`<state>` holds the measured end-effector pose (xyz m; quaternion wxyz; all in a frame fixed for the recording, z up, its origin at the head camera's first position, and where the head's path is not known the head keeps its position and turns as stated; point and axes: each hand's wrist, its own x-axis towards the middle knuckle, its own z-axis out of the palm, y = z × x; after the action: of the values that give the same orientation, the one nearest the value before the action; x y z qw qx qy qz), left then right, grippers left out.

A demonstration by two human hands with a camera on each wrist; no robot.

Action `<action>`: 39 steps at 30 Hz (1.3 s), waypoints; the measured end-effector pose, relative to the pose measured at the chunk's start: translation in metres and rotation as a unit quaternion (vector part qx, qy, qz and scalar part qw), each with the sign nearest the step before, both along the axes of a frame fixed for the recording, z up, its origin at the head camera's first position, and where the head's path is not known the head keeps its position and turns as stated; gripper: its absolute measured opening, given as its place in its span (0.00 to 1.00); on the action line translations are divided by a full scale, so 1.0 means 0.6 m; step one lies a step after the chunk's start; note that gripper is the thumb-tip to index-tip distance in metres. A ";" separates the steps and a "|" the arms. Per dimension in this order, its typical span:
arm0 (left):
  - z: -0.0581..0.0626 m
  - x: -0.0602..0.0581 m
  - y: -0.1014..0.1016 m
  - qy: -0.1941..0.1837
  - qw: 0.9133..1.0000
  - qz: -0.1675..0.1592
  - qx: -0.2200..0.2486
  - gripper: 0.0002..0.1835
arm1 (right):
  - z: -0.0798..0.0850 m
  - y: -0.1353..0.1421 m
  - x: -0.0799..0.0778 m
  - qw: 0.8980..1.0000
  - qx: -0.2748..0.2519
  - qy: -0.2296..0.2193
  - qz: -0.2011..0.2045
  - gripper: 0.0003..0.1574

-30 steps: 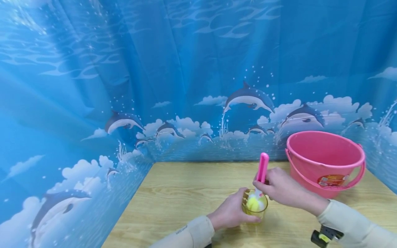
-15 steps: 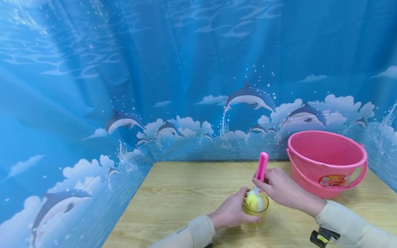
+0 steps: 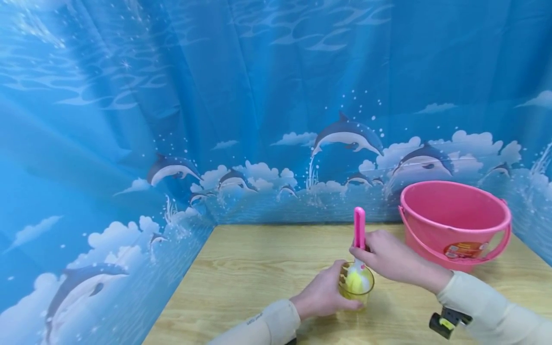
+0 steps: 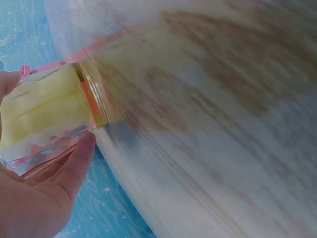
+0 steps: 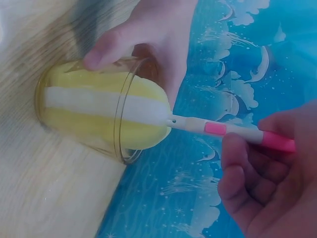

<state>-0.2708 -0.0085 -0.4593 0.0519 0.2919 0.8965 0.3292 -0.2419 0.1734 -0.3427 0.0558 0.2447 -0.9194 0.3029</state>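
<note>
Right wrist: sponge brush [image 5: 154, 110] partly inside glass [image 5: 119, 141]; left hand [image 5: 161, 29] grips glass, right hand [image 5: 275, 183] brush.

Glass [image 5: 111, 148]: transparent, yellowish, upright, short of the counter's [image 3: 258, 258] far edge
Brush [image 3: 360, 235]: yellow-and-white head inside glass, pink-and-white handle upward

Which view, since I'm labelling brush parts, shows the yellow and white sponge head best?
The right wrist view: the sponge head appears large, from the side, through the cup, up to the white shaft. The head view shows it small, from above. The left wrist view shows part, cut off at the picture's edge.
</note>
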 end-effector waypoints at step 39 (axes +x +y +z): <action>-0.004 0.001 0.001 0.008 1.000 0.013 -0.012 0.49 | -0.007 -0.006 -0.003 0.998 -0.033 -0.045 -0.031 0.12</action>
<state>-0.2701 -0.0079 -0.4617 0.0439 0.2821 0.9045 0.3167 -0.2436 0.1700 -0.3468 0.0316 0.2003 -0.9177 0.3417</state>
